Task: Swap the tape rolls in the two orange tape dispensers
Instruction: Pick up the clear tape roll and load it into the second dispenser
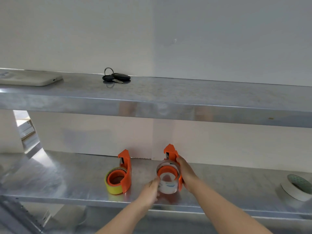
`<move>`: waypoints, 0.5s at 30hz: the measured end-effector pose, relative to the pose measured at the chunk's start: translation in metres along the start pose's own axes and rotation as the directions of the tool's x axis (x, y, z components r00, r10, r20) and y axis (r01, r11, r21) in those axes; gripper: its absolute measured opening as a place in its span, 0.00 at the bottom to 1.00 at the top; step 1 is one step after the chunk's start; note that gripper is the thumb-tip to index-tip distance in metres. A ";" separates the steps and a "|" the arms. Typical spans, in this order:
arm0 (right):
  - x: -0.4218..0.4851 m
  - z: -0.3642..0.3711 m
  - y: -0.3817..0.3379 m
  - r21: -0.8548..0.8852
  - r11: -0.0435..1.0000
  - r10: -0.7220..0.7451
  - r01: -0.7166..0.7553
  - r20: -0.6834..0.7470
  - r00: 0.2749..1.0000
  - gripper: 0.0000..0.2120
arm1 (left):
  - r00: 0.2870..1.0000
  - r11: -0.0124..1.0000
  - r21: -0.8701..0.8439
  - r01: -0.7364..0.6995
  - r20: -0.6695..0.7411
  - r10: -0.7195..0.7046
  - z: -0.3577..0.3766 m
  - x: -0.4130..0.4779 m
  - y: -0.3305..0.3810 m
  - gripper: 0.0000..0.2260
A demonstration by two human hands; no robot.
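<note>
Two orange tape dispensers stand on the lower metal shelf [67, 179]. The left dispenser [125, 168] holds a yellow tape roll [113, 187]. The right dispenser [170, 154] holds a clear tape roll [168, 186] around its orange hub. My right hand [185, 173] grips the right dispenser along its right side. My left hand [151, 191] has its fingers on the left edge of the clear roll.
A white tape roll [295, 188] lies at the far right of the lower shelf. On the upper shelf [185, 98] rest a bunch of keys [115, 77] and a phone in a pale case [30, 78]. A white wall is behind.
</note>
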State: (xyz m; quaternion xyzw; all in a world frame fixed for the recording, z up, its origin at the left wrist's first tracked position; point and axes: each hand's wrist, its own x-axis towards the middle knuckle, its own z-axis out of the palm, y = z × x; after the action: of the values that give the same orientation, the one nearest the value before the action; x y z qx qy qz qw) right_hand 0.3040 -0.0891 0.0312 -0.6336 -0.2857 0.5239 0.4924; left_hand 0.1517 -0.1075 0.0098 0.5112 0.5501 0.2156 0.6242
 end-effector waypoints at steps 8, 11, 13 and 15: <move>0.018 0.009 0.031 -0.019 0.998 0.058 -0.058 -0.004 0.998 0.18 | 0.991 0.988 -0.111 0.105 -0.073 -0.114 -0.002 0.020 -0.022 0.12; 0.027 0.011 0.036 0.018 0.998 0.069 -0.068 -0.020 0.997 0.17 | 0.993 0.991 -0.102 0.085 -0.071 -0.092 -0.002 0.026 -0.022 0.11; 0.029 0.012 0.038 0.016 0.999 0.050 -0.050 -0.024 0.998 0.17 | 0.993 0.989 -0.111 0.094 -0.061 -0.101 -0.001 0.026 -0.020 0.11; 0.033 0.011 0.041 0.000 0.999 0.041 -0.041 -0.010 0.999 0.17 | 0.993 0.989 -0.112 0.093 -0.063 -0.100 -0.001 0.028 -0.016 0.11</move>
State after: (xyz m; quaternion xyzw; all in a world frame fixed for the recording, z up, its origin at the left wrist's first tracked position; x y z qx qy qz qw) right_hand 0.2967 -0.0708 -0.0189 -0.6420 -0.2704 0.5305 0.4829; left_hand 0.1542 -0.0897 -0.0173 0.4416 0.5826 0.2321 0.6416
